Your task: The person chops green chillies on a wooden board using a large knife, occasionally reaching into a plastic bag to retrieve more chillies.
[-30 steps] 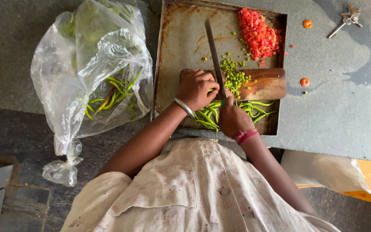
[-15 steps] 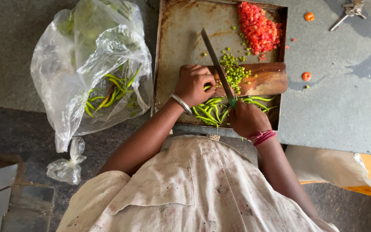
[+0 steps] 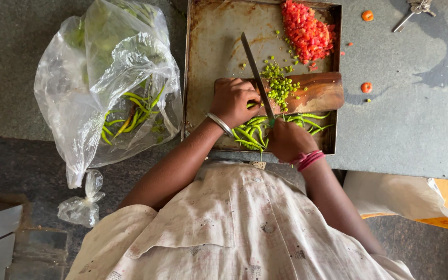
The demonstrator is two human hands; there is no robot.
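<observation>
The right hand [image 3: 288, 140], sitting just below the centre of the frame, is closing in a full fist around the handle of a long steel-bladed kitchen knife [image 3: 255, 70]; the handle itself is hidden inside the fist. The blade is running up and to the left from the fist, crossing a brown wooden chopping board [image 3: 321, 92] that is lying in the lower part of a worn, rust-stained rectangular metal tray [image 3: 213, 41].

The left hand [image 3: 234, 101], left of the blade, is curling its fingers down and pressing on a bunch of slim whole green chillies [image 3: 250, 133] at the left end of the board. More whole chillies are lying along the lower edge of the tray, right of the right hand. A heap of small chopped green chilli pieces [image 3: 280, 85] is resting on the board just right of the blade. A mound of diced red tomato [image 3: 307, 31] is occupying the upper right corner of the tray.

In the left half of the frame, a crumpled clear plastic bag [image 3: 99, 78] is holding further green chillies on the grey stone counter [image 3: 416, 103]. A small knotted clear plastic pouch [image 3: 83, 205] is lying at the lower left.
</observation>
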